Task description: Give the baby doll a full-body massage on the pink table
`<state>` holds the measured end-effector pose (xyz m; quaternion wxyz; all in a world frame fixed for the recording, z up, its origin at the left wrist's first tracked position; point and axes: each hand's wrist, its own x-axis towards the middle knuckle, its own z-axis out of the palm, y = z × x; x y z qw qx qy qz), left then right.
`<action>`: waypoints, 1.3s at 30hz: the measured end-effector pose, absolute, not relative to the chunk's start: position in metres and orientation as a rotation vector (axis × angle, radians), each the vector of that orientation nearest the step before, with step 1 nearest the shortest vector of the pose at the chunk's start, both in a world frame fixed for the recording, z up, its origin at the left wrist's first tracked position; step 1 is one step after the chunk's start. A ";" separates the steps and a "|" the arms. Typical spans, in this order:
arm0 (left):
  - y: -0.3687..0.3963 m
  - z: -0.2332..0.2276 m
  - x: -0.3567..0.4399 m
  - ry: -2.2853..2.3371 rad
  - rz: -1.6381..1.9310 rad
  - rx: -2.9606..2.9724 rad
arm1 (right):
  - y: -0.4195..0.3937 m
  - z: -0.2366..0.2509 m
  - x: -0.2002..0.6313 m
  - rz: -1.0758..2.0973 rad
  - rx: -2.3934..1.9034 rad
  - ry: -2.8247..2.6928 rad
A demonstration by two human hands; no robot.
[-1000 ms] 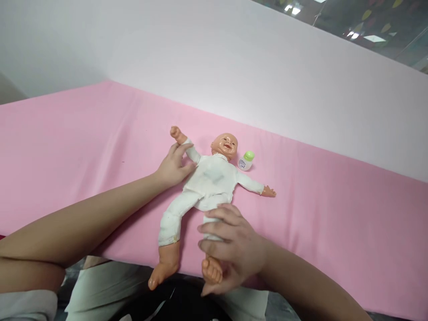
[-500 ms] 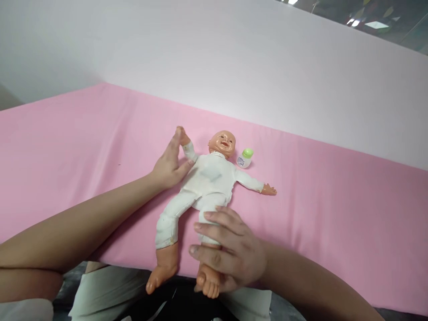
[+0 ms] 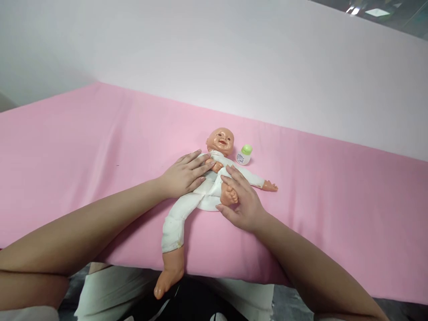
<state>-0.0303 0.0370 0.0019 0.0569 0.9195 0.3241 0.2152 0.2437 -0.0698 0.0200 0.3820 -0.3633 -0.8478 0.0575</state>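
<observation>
A baby doll (image 3: 207, 203) with a bald plastic head and white cloth body lies on its back on the pink-covered table. My left hand (image 3: 183, 174) rests flat over the doll's arm, fingers stretched; that arm is folded across the chest, with its small fist showing by my fingertips. Around the doll's other leg, bent up against the torso, my right hand (image 3: 242, 200) is closed, the bare foot (image 3: 229, 195) between thumb and fingers. The doll's other arm (image 3: 252, 177) stretches out to the right. Its straight leg (image 3: 173, 232) reaches past the table's near edge.
A small bottle with a green cap (image 3: 244, 155) stands beside the doll's head. The pink cloth (image 3: 334, 214) has folds on both sides. A white wall panel (image 3: 214, 58) rises behind the table. My lap is below the near edge.
My left hand has brought the doll's raised arm down across its chest. My right hand has pushed the doll's leg up from the near edge, bending it toward the torso.
</observation>
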 end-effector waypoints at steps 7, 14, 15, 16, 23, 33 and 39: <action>0.047 -0.002 -0.036 1.276 1.025 2.209 | -0.092 0.037 0.240 -0.020 -0.655 -2.262; 0.093 -0.013 -0.048 1.327 1.284 1.114 | -0.114 0.019 0.215 0.298 -0.321 -2.470; 0.100 -0.012 -0.049 1.351 1.282 1.015 | -0.114 0.012 0.212 0.326 -0.307 -2.533; 0.106 -0.010 -0.050 1.387 1.276 0.946 | -0.115 0.006 0.211 0.339 -0.300 -2.595; 0.103 -0.007 -0.035 1.486 1.379 1.005 | -0.115 -0.004 0.209 0.223 -0.251 -2.675; 0.063 -0.001 -0.020 1.220 1.072 2.630 | -0.113 0.034 0.233 -0.184 -0.613 -2.155; 0.064 0.002 -0.019 1.082 0.841 2.909 | -0.072 0.016 0.241 0.047 -0.956 -2.083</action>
